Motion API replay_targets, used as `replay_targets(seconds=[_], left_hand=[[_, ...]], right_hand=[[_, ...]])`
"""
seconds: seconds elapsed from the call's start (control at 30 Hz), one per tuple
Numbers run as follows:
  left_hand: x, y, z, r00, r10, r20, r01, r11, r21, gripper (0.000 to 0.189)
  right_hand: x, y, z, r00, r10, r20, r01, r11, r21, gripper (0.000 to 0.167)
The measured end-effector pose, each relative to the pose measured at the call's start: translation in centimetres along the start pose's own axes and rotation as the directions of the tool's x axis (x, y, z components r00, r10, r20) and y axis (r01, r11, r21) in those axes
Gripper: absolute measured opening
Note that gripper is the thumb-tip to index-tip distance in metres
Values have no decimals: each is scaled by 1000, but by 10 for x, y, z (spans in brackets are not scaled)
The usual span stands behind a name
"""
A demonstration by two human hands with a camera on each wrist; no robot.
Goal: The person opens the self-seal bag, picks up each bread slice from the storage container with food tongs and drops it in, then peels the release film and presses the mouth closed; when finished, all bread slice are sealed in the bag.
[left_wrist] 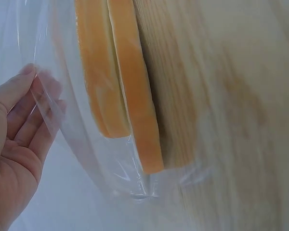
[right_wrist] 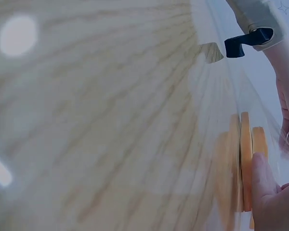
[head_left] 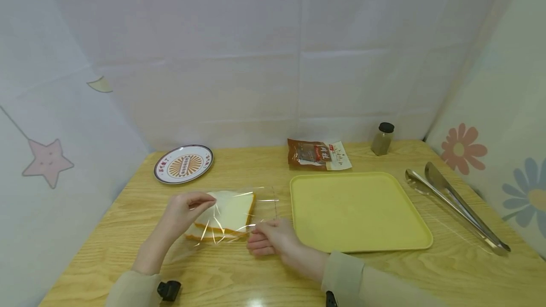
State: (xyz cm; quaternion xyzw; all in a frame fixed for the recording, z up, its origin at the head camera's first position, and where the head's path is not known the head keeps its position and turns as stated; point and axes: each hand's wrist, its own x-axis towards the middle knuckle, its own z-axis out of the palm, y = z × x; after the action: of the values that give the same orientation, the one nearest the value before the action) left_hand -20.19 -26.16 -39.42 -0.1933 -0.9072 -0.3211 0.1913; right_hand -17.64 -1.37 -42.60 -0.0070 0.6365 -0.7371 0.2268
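Left hand pinches clear bag, apparently lifting film off bread slices, which overlap inside, between the hands. Right hand grips near edge, likely steadying. Yellow tray just beyond right hand, presumably for easy reach.

A makeshift booth-like corner: creased star-and-flower-print sheets, probably cloth, around a wood-grain table.

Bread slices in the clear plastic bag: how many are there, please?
2: the upper bread slice lies on top, and the lower bread slice shows beneath it along the near side. The left wrist view also shows two; no other seems hidden.
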Motion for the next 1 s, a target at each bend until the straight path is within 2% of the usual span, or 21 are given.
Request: replay_targets(seconds=[0.17,0.33,0.43,0.53,0.6,0.73,0.83,0.93,1.0], left_hand=[[0,1,-2,999,-18,34,17,1000,6,10],[0,2,-4,998,-14,61,14,1000,10,10],[2,4,-7,991,-29,127,29,1000,7,11],[8,6,-12,969,-50,243,50,999,7,15],[16,9,-16,953,-47,298,42,999,23,18],[40,18,-18,943,-15,332,-12,997,82,18],[63,23,-9,928,-5,372,-42,992,118,19],[83,24,8,893,-8,450,-66,987,149,25],[94,22,23,861,-21,508,-79,982,174,29]], right_hand=[[-4,3,0,999,-42,-23,43,998,48,28],[-7,5,0,998,-48,-33,51,993,106,26],[-8,4,1,999,-33,-26,36,991,131,22],[-9,3,3,1000,-12,-27,16,988,153,19],[-10,4,4,999,-2,-34,8,986,167,16],[-10,5,6,998,4,-55,7,979,204,13],[-10,7,8,998,-3,-62,17,973,228,14],[-10,9,7,998,-21,-51,33,970,243,14],[-9,9,6,998,-32,-47,43,968,246,13]])
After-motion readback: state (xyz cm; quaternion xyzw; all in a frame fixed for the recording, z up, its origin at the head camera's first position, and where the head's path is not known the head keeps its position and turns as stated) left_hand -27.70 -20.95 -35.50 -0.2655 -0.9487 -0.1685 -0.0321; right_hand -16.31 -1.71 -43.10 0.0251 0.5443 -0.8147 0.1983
